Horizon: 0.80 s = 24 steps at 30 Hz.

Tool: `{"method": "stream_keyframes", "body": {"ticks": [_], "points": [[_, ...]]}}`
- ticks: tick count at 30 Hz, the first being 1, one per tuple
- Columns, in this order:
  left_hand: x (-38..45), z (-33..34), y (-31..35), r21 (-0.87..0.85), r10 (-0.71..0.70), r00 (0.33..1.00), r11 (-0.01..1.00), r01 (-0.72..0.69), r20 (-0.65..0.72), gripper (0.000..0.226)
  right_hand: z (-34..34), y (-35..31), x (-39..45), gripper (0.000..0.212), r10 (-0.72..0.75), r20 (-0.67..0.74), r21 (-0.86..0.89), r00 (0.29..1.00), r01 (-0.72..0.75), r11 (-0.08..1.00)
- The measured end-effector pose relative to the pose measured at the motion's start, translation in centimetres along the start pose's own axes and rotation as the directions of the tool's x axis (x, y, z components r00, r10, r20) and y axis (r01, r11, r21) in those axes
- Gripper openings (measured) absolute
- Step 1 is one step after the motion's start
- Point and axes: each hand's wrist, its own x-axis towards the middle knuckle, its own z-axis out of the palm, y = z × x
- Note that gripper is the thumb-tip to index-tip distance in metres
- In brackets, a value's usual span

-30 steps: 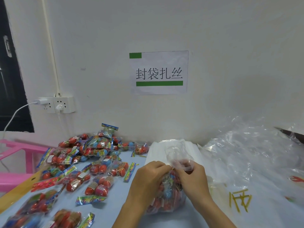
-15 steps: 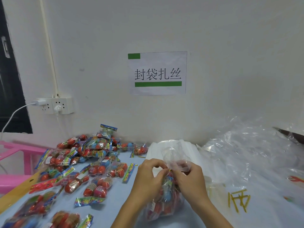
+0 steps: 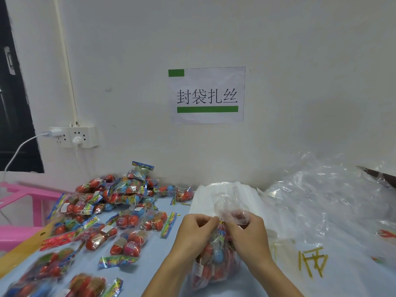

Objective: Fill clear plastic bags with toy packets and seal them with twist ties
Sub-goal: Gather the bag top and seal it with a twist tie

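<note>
We take the paper sign [image 3: 206, 95] on the white wall [image 3: 300, 61] as our landmark; it reads 封袋扎丝 in black between a small green block above and a long green bar below. Directly below the sign, on the pale blue table [image 3: 150, 256], we see the filled clear bag [image 3: 216, 260], packed with red and blue toy packets; its gathered neck rises between the two hands and its loose top fans out above them. The left hand [image 3: 194, 229] has its fingers curled and pinches the neck from one side; the right hand [image 3: 248, 231] is likewise curled and pinches it from the other; a thin yellow twist tie [image 3: 221, 222] shows at the neck between the fingertips. Below and left of the sign lies the heap of loose toy packets [image 3: 120, 202]; their header cards are colourful, but we cannot read the print. Below and right of the sign lie crumpled clear plastic bags [image 3: 325, 202], and nearer us a small bundle of yellow twist ties [image 3: 312, 262]. Far left of the sign we note a white wall socket strip [image 3: 74, 137] with plugs, and below it a pink plastic frame [image 3: 19, 196].
</note>
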Motion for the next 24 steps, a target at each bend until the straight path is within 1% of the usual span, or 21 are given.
{"method": "stream_keyframes", "body": {"ticks": [7,10,13,16,20,24], "points": [[0.12,0.37,-0.07,0.033,0.03,0.998,0.999,-0.028,-0.059,0.027,0.06,0.05,0.05,0.015,0.005,-0.01,-0.02,1.0,-0.005,1.0],[0.22,0.47,-0.2,0.041,0.068,0.995,0.997,-0.066,-0.075,0.019,0.07,-0.04,0.04,0.014,0.005,-0.008,-0.018,1.0,-0.005,1.0],[0.32,0.56,-0.42,0.023,0.156,0.983,0.988,-0.154,-0.1,0.007,-0.05,-0.05,0.08,0.017,0.002,-0.021,-0.018,1.0,-0.003,1.0],[0.47,0.49,-0.55,-0.032,0.216,0.97,0.975,-0.221,-0.107,0.011,-0.2,-0.21,0.09,0.021,0.016,-0.025,-0.003,1.0,-0.016,1.0],[0.47,0.16,-0.41,-0.141,0.203,0.975,0.966,-0.215,-0.094,0.026,-0.3,-0.37,0.04,0.022,0.023,-0.017,-0.008,1.0,-0.023,1.0],[0.54,-0.05,-0.52,-0.112,0.23,0.972,0.965,-0.235,-0.056,0.014,-0.32,-0.4,0.06,0.023,0.023,-0.02,-0.011,1.0,-0.024,1.0]]}}
